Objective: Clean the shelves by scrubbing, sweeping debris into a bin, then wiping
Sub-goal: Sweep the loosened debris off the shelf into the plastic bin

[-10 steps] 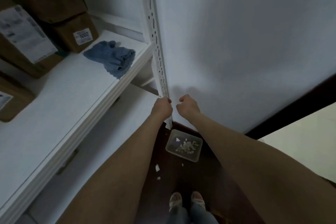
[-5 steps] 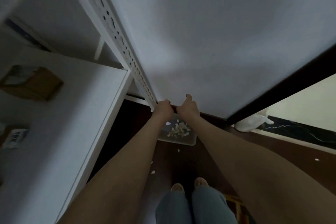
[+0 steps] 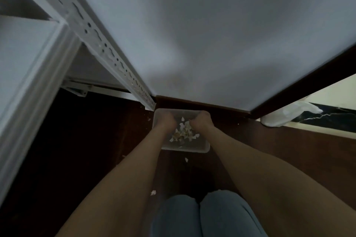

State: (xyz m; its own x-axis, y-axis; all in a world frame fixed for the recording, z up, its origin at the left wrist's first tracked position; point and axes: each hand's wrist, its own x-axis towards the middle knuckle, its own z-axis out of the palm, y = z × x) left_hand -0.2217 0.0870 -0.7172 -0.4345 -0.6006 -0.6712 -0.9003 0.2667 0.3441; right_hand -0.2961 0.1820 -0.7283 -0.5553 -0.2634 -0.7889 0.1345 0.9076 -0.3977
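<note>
Left hand (image 3: 166,121) and right hand (image 3: 202,121) are both low over the far end of the bin (image 3: 205,148), backs up, fingers curled under and hidden; cannot tell whether they grip its rim or hold anything. Bin: clear, shallow, rectangular plastic, on the dark wood floor (image 3: 77,150) at the foot of the white perforated metal shelf post (image 3: 115,63), holding pale, flaky, irregular debris (image 3: 183,133). Two similar scraps (image 3: 186,159) lie loose on the floor nearer the person's knees.
</note>
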